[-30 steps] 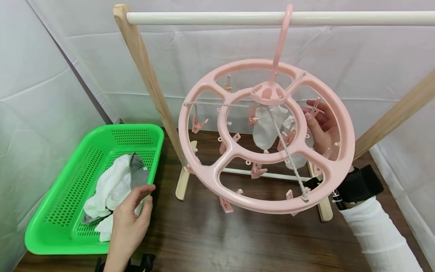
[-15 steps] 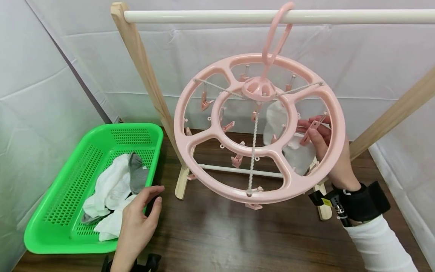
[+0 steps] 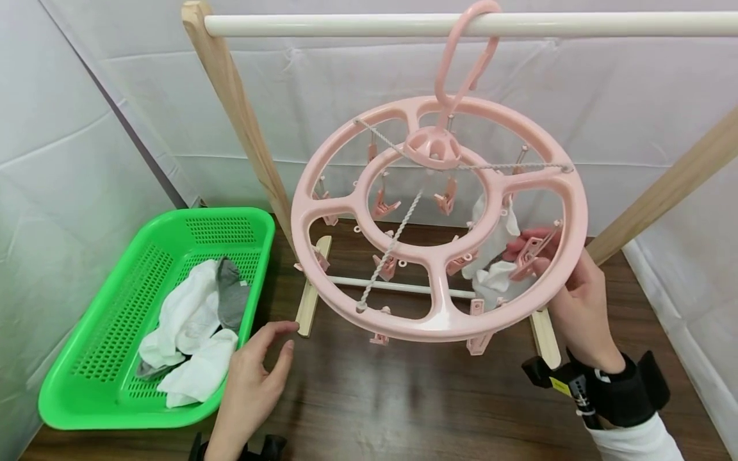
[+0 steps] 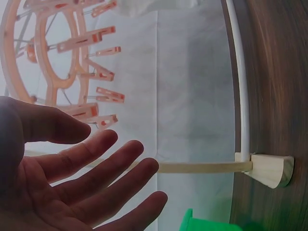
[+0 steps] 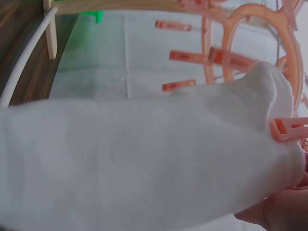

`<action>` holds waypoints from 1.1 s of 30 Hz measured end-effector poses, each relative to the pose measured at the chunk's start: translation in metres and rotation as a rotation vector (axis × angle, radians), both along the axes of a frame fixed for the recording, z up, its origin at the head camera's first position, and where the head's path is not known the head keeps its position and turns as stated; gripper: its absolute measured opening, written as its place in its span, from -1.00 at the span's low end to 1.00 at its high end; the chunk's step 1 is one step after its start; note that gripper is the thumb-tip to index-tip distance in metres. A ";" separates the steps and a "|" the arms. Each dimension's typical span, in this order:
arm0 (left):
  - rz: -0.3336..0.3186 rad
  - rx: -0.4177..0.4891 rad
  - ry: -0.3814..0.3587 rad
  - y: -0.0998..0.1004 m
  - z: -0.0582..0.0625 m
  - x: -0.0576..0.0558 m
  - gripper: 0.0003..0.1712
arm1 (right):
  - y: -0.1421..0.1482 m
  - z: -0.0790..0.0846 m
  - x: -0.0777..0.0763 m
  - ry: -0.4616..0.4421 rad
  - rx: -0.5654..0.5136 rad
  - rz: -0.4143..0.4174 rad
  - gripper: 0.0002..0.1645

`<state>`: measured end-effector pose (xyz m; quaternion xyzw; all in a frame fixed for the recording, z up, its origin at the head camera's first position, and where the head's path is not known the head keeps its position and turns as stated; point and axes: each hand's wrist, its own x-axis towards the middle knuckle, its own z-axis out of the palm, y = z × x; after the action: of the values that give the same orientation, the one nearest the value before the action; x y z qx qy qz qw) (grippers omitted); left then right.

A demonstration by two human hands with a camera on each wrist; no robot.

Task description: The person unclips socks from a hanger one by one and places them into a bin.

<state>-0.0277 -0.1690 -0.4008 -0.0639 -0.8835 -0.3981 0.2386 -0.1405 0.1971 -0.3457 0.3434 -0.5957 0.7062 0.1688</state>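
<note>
A pink round sock hanger (image 3: 444, 320) with several small clothespins dangles by its hook from a white rail. My right hand (image 3: 579, 301) is at its right side, thumb and fingers holding a white sock (image 5: 120, 154) by the cuff. Right at that cuff sits a pink clothespin (image 3: 527, 256); in the right wrist view its tip overlaps the fabric. Another white sock (image 3: 496, 240) hangs just behind, partly hidden by the ring. My left hand (image 3: 254, 378) hovers at the basket's right edge with relaxed fingers, holding nothing.
At left, a green basket (image 3: 60, 378) holds several white and grey socks (image 3: 190, 320). The white rail (image 3: 346, 25) crosses the top on wooden legs (image 3: 239, 109). A lower white bar (image 3: 398, 285) runs above the dark wooden surface (image 3: 369, 397). White fabric walls surround everything.
The hanger has turned clockwise, its cords and clothespins swinging round with it. My right hand has moved down and slightly right with the sock. The left hand has drifted right, away from the basket.
</note>
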 end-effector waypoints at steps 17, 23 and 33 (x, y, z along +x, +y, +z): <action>-0.197 0.085 -0.018 0.050 -0.021 -0.006 -0.65 | -0.012 0.002 0.037 0.011 -0.112 0.115 -0.59; -0.337 0.135 -0.071 0.074 -0.023 -0.016 -0.64 | -0.021 0.001 0.044 0.049 -0.076 0.128 -0.57; -0.535 0.259 -0.137 0.105 -0.024 -0.029 -0.26 | -0.047 -0.005 0.051 -0.004 -0.024 0.145 -0.61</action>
<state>-0.0565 -0.0644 -0.4253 -0.2363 -0.7913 -0.5593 0.0715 -0.0900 0.1505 -0.3504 0.3821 -0.5610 0.7245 0.1203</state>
